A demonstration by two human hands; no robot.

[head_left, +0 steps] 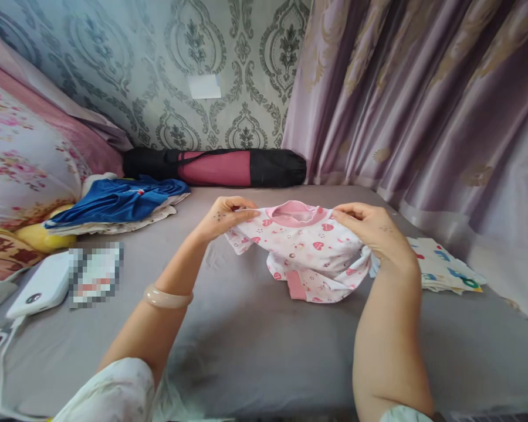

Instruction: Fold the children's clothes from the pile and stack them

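A small white baby shirt (317, 246) with pink hearts and a pink collar is stretched between my hands over the grey bed sheet. My left hand (229, 217) pinches the shoulder on the left side of the collar. On the other side, my right hand (365, 225) grips the opposite shoulder between thumb and fingers. The shirt's body hangs below, bunched and partly folded, with a pink cuff (296, 285) showing at the bottom. Part of the shirt's right side is hidden behind my right hand and wrist.
Folded white clothes with coloured prints (444, 266) lie at the right. A blue garment (123, 199) rests on other cloth at the left, near a white power bank (41, 284) with cables. Against the wall lies a black and pink rolled bag (215, 167); purple curtains (405, 88) hang at the right.
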